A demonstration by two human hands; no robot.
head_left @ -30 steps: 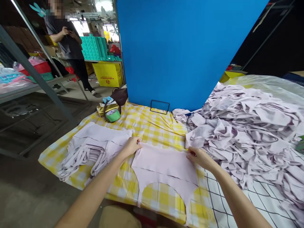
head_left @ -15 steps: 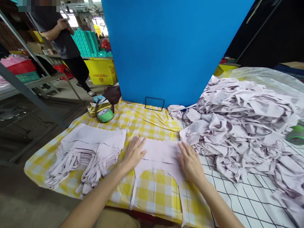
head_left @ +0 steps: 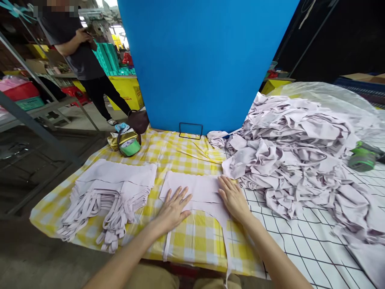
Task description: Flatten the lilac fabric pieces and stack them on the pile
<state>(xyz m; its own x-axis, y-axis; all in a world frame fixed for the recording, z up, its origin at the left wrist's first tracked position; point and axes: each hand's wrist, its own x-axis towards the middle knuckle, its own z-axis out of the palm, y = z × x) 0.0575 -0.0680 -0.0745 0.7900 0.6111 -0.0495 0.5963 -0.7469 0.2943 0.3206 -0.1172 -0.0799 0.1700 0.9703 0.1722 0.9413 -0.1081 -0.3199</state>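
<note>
and here's the pale lilac garment (head_left: 201,188), spread on the yellow checked cloth (head_left: 180,156) right before the person, straps (head_left: 227,245) running toward the near edge. left hand (head_left: 174,212) palm down over its left part, fingers fanned; right hand (head_left: 236,200) flat on its right side, fingers nearly together. so the grip is open on both sides: nothing pinched, just palms resting on fabric. the danger? if one palm drags harder than the other, the soft cloth could ruck or skew; the right strap seems to dangle past the edge, and a snag there might tug everything crooked. just left, the layered stack (head_left: 116,172): a wide sweep could knock its edges askew. just right, the tangled heap (head_left: 294,132), close enough that a loose piece might catch the right forearm.
</note>
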